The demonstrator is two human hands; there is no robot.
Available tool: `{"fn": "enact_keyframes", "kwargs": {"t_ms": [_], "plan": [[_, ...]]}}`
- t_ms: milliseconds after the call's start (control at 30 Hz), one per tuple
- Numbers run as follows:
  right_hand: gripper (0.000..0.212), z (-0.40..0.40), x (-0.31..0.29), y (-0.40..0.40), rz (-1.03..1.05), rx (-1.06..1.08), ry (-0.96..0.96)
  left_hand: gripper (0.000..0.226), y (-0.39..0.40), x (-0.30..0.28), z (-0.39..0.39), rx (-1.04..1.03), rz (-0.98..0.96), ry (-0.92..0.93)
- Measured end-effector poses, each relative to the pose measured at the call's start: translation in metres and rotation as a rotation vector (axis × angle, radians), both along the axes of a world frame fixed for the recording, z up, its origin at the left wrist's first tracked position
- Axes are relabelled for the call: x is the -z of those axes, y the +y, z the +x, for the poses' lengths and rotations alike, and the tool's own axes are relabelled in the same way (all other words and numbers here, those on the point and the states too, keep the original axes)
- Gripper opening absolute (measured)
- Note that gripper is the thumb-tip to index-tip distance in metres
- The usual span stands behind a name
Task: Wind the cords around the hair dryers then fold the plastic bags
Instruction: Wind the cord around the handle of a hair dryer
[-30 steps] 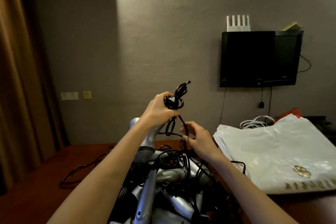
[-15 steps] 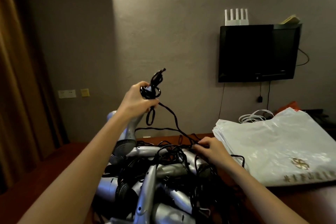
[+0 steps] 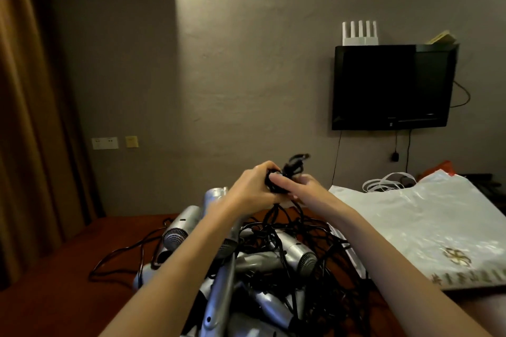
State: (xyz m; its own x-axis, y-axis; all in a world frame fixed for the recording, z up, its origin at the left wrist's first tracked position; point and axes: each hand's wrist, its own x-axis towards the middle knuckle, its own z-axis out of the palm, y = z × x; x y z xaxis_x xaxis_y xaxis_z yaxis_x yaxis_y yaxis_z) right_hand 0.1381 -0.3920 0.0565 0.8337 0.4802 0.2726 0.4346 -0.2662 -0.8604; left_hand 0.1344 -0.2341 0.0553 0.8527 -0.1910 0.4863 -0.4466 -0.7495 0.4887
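Both hands' fingers clamp black cord (image 3: pixel 284 178) | left hand (image 3: pixel 252 186) | right hand (image 3: pixel 306 191) | plastic bags (image 3: pixel 427 224) stacked flat

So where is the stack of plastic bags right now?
In the head view the plastic bags lie flat on the right, beside the pile of hair dryers and below the wall TV, untouched by either hand.

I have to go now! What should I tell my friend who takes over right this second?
Left hand grips a hair dryer's handle with the black cord bunched on it. Right hand pinches that cord beside it.
The other hair dryers lie in a tangled heap below.
Plastic bags lie flat in a stack on the right.
Done: one cord partly wound.
Left: finish it, wind the rest, fold the bags.
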Motion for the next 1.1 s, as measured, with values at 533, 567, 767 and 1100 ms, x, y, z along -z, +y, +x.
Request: {"fn": "enact_keyframes", "kwargs": {"t_ms": [533, 567, 767, 1100], "plan": [[0.022, 0.034, 0.040, 0.031, 0.528, 0.092, 0.303, 0.114, 0.109, 0.032, -0.032, -0.411, -0.499, 0.153], [0.023, 0.034, 0.039, 0.033, 0.556, 0.096, 0.306, 0.121, 0.110, 0.041, -0.031, -0.339, -0.692, 0.262], [0.051, 0.033, 0.030, 0.043, 0.479, 0.130, 0.373, 0.086, 0.093, 0.065, -0.022, -0.088, -1.244, 0.326], [0.043, 0.018, 0.005, 0.029, -0.065, 0.066, -0.206, 0.079, 0.069, 0.060, -0.032, -0.211, -0.872, -0.005]]}}
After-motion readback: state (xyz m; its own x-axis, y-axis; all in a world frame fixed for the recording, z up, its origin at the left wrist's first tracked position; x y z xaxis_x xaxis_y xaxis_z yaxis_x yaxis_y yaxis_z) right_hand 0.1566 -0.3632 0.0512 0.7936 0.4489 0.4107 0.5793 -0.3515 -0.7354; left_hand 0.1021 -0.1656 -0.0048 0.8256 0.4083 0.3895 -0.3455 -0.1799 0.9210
